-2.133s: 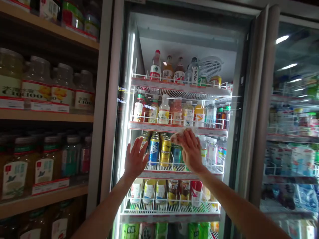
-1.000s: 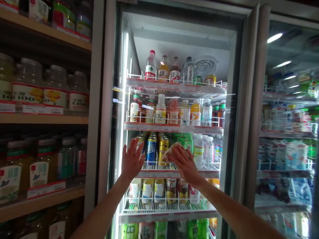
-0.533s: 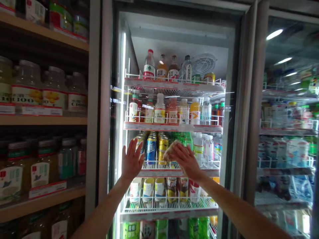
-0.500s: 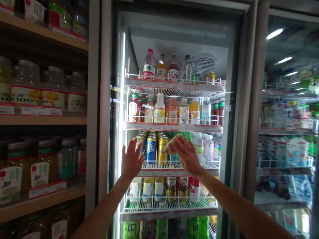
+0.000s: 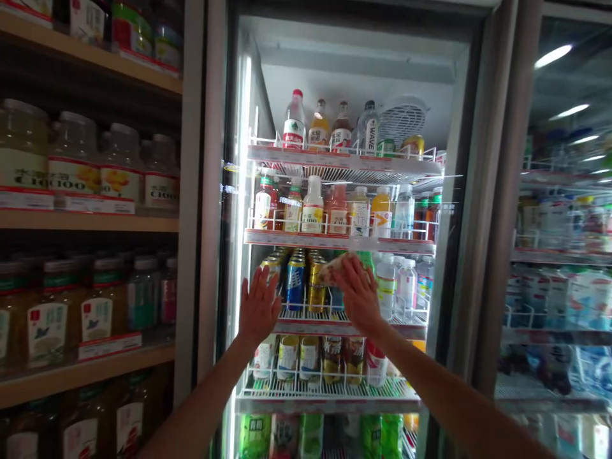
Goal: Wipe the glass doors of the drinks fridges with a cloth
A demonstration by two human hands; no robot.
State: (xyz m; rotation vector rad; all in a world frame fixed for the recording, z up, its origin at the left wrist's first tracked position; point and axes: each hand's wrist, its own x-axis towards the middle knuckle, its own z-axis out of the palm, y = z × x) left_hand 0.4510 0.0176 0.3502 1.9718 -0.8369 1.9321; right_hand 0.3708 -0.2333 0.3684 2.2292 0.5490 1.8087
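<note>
My left hand (image 5: pixel 259 306) is raised in front of the lit drinks fridge, fingers stretched out and spread, holding nothing. Its palm faces the glass door (image 5: pixel 344 73); whether it touches the glass I cannot tell. My right hand (image 5: pixel 356 290) is up at the same height, fingers bent over a pale, cloth-like thing (image 5: pixel 331 270) that pokes out at the fingertips. Most of that thing is hidden under the hand. Behind the glass, between my hands, stand a blue can (image 5: pixel 295 285) and a gold can (image 5: pixel 316 287) on a wire shelf (image 5: pixel 335 327).
Bottles (image 5: pixel 313 205) and more cans fill the other fridge shelves. To the left, a wooden shelf (image 5: pixel 90 220) carries jars and bottles with price strips. A second glass-fronted fridge (image 5: pixel 559 268) stands to the right, beyond the metal frame (image 5: pixel 497 191).
The view has shifted slightly, so the fridge and shelves sit a little further right. My right hand has turned a little, its fingers pointing more upward. My left hand stays spread.
</note>
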